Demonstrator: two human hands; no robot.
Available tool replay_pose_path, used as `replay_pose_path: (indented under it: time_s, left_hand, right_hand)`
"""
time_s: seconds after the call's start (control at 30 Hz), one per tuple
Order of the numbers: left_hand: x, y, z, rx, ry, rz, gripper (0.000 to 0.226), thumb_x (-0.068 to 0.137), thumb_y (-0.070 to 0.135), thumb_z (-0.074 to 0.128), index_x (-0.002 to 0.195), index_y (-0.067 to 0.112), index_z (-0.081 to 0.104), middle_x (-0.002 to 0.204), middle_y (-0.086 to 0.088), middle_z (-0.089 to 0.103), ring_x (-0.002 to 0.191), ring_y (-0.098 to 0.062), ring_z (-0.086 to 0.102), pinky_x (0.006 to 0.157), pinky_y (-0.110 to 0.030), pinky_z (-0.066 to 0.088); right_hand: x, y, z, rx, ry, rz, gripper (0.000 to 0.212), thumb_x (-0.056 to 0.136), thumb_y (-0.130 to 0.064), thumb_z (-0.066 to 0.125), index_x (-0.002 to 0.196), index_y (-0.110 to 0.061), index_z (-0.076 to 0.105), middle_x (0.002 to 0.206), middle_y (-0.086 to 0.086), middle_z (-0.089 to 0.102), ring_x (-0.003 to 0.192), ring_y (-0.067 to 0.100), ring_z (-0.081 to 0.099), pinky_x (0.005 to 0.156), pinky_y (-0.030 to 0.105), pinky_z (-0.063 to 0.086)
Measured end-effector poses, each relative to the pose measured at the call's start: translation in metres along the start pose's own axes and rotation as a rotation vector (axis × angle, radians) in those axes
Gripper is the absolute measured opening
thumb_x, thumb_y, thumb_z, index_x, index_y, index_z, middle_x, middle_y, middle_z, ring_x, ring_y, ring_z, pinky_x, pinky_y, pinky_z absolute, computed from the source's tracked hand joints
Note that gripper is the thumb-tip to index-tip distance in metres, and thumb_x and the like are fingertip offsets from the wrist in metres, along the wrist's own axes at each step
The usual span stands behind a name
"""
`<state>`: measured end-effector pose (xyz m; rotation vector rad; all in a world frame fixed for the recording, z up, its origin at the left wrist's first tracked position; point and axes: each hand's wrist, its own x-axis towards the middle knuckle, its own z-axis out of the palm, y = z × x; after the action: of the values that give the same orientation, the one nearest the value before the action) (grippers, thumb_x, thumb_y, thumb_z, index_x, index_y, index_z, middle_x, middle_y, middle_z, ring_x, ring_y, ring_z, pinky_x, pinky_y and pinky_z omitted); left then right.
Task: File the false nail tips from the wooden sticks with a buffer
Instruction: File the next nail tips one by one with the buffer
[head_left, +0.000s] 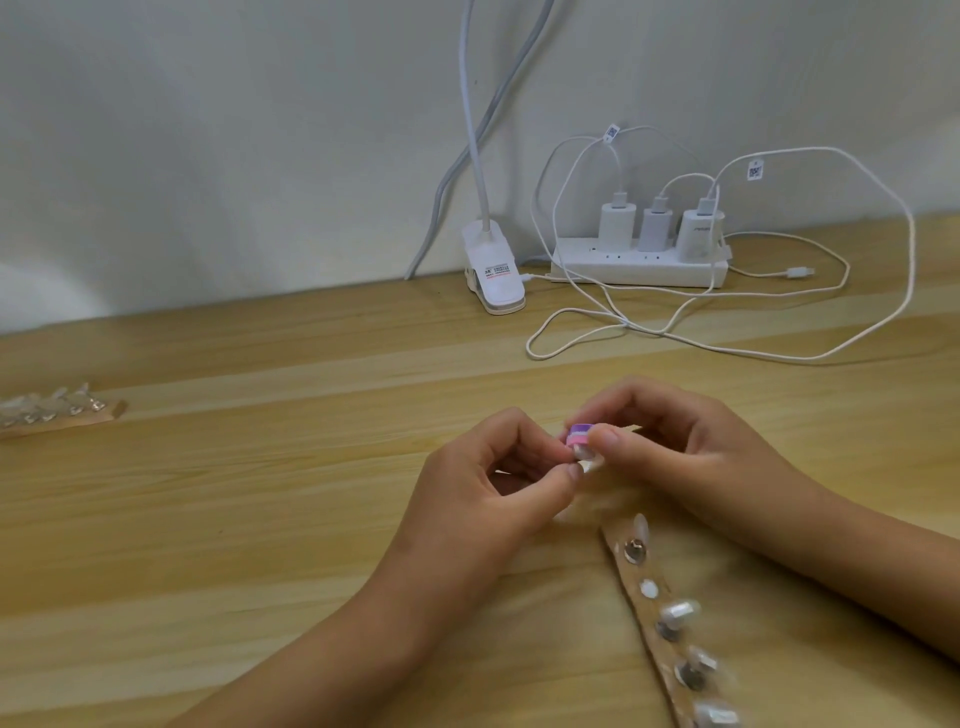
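Note:
Above the middle of the wooden table, my left hand (511, 470) pinches a small clear false nail tip (586, 461) between thumb and fingertips. My right hand (670, 441) grips a small purple and pink buffer block (734, 435), its end pressed against the tip. Both hands meet fingertip to fingertip. A wooden stick (670, 631) carrying several clear nail tips on round mounts lies on the table just below my right forearm, running toward the lower right. A second wooden stick (62, 415) with several clear tips lies at the far left.
A white power strip (639, 265) with three chargers sits against the wall at the back right, its white cables (727, 348) looping over the table. A white clip lamp base (493, 270) stands beside it, with its neck rising up the wall.

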<state>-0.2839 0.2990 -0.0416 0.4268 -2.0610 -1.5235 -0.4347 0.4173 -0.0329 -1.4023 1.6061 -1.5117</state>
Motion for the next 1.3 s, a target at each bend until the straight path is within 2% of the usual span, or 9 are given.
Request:
replay_pose_path:
  time_s: [0.13, 0.27, 0.37, 0.5, 0.77, 0.93, 1.07, 1.2, 1.3]
  left_hand:
    - [0.0003, 0.0009, 0.0001, 0.008, 0.015, -0.008, 0.008, 0.077, 0.020, 0.071, 0.072, 0.024, 0.067, 0.077, -0.003, 0.072, 0.069, -0.007, 0.064, 0.063, -0.015, 0.048]
    - [0.0003, 0.0000, -0.0013, 0.016, 0.013, -0.011, 0.012, 0.080, 0.016, 0.073, 0.074, 0.025, 0.068, 0.078, -0.001, 0.072, 0.070, -0.005, 0.065, 0.062, -0.014, 0.047]
    - [0.0001, 0.0006, -0.0009, 0.004, 0.018, -0.007, 0.009, 0.078, 0.019, 0.072, 0.074, 0.025, 0.067, 0.078, -0.003, 0.072, 0.070, -0.007, 0.064, 0.063, -0.015, 0.048]
    - [0.0001, -0.0004, -0.0013, 0.027, 0.025, -0.006, 0.009, 0.078, 0.020, 0.073, 0.073, 0.026, 0.067, 0.077, 0.000, 0.071, 0.070, -0.006, 0.064, 0.062, -0.014, 0.048]
    - [-0.0009, 0.0005, -0.0017, 0.012, 0.022, 0.000, 0.013, 0.078, 0.020, 0.072, 0.071, 0.029, 0.066, 0.075, 0.001, 0.070, 0.065, -0.004, 0.062, 0.058, -0.015, 0.046]
    - [-0.0008, 0.0013, -0.0009, 0.003, 0.018, 0.007, 0.022, 0.082, 0.012, 0.074, 0.070, 0.028, 0.065, 0.073, 0.002, 0.069, 0.060, -0.002, 0.058, 0.055, -0.013, 0.043]
    - [-0.0003, 0.0018, -0.0005, -0.018, 0.041, -0.005, 0.011, 0.078, 0.019, 0.071, 0.072, 0.026, 0.065, 0.079, -0.006, 0.070, 0.066, -0.007, 0.061, 0.059, -0.017, 0.047]
    - [0.0003, 0.0000, -0.0013, 0.001, 0.051, -0.001, 0.020, 0.082, 0.012, 0.075, 0.071, 0.025, 0.065, 0.077, -0.002, 0.071, 0.069, -0.007, 0.063, 0.062, -0.017, 0.049]
    - [0.0003, 0.0010, -0.0007, -0.007, 0.048, 0.009, 0.012, 0.079, 0.018, 0.073, 0.073, 0.024, 0.065, 0.079, -0.003, 0.071, 0.071, -0.009, 0.064, 0.063, -0.020, 0.051]
  right_hand:
    - [-0.0031, -0.0030, 0.0003, 0.000, 0.011, -0.077, 0.019, 0.085, -0.038, 0.068, 0.099, -0.025, 0.070, 0.104, 0.005, 0.073, 0.100, 0.021, 0.068, 0.086, 0.029, 0.055]
    - [0.0004, 0.0005, -0.0005, 0.012, 0.004, -0.001, 0.016, 0.085, -0.039, 0.072, 0.096, -0.026, 0.072, 0.101, 0.000, 0.074, 0.098, 0.012, 0.068, 0.079, 0.021, 0.052]
    - [-0.0019, -0.0008, 0.0006, -0.032, 0.009, -0.069, 0.019, 0.085, -0.037, 0.072, 0.100, -0.026, 0.069, 0.105, 0.003, 0.072, 0.100, 0.018, 0.068, 0.083, 0.025, 0.054]
    - [0.0003, -0.0001, 0.0002, 0.006, 0.019, 0.010, 0.015, 0.083, -0.040, 0.074, 0.093, -0.029, 0.071, 0.096, -0.002, 0.073, 0.091, 0.008, 0.069, 0.074, 0.018, 0.053]
    - [0.0009, 0.0019, 0.0007, -0.020, 0.003, 0.025, 0.019, 0.087, -0.047, 0.069, 0.095, -0.030, 0.070, 0.098, 0.000, 0.074, 0.097, 0.015, 0.069, 0.083, 0.020, 0.053]
    - [-0.0021, 0.0009, 0.0016, -0.046, 0.009, -0.023, 0.018, 0.084, -0.044, 0.066, 0.097, -0.031, 0.069, 0.099, 0.000, 0.073, 0.098, 0.017, 0.068, 0.092, 0.039, 0.052]
    - [-0.0061, -0.0029, 0.0030, -0.108, 0.052, -0.178, 0.019, 0.088, -0.035, 0.062, 0.102, -0.023, 0.069, 0.102, 0.000, 0.072, 0.100, 0.020, 0.067, 0.089, 0.030, 0.052]
    - [-0.0020, 0.0023, 0.0008, -0.076, 0.031, -0.028, 0.020, 0.089, -0.049, 0.066, 0.099, -0.032, 0.069, 0.103, -0.003, 0.072, 0.099, 0.015, 0.067, 0.091, 0.036, 0.053]
    - [-0.0044, -0.0004, 0.0010, -0.132, 0.036, -0.141, 0.021, 0.087, -0.039, 0.063, 0.104, -0.028, 0.067, 0.107, -0.003, 0.071, 0.104, 0.017, 0.066, 0.090, 0.028, 0.052]
